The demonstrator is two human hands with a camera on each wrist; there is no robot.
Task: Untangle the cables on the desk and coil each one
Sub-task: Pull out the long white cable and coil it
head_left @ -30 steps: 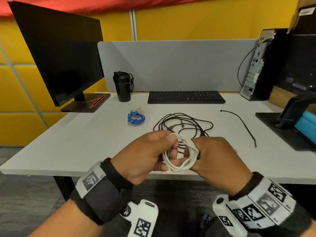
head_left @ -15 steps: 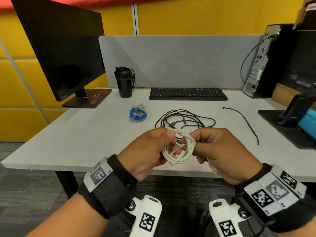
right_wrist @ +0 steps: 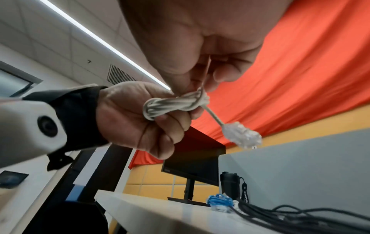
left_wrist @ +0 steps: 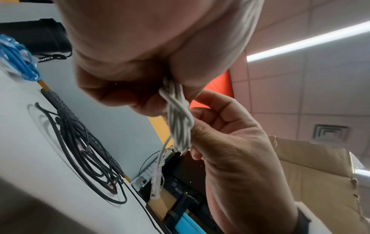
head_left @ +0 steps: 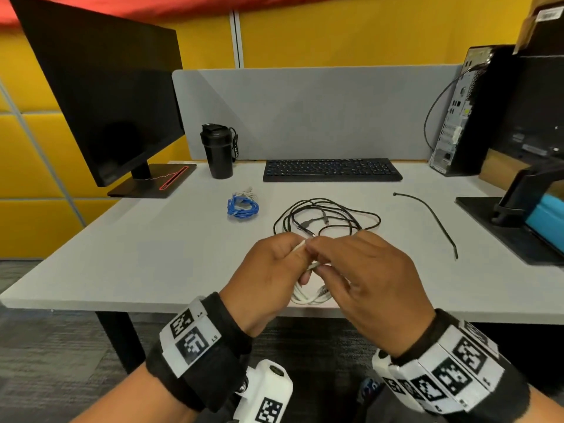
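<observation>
Above the desk's near edge both hands hold a coiled white cable [head_left: 308, 296] [left_wrist: 178, 120] [right_wrist: 176, 105]. My left hand [head_left: 274, 270] grips the flattened bundle in its curled fingers. My right hand [head_left: 354, 270] pinches the cable's free end, wound across the bundle. A clear plug [right_wrist: 242, 137] sticks out on a short tail. A loose tangle of black cables [head_left: 326, 219] [left_wrist: 86, 152] lies on the desk just beyond the hands. A coiled blue cable [head_left: 242, 206] [right_wrist: 219, 201] rests further left.
A single black cable [head_left: 433, 218] lies at the right of the white desk [head_left: 152, 254]. A black keyboard [head_left: 331, 170], a black bottle [head_left: 217, 151], a monitor [head_left: 106, 96] at left, a PC tower [head_left: 460, 117] and another stand [head_left: 512, 233] ring the desk.
The round white coil has been squeezed flat. My right hand has brought the free end across the bundle, and both hands have closed in together.
</observation>
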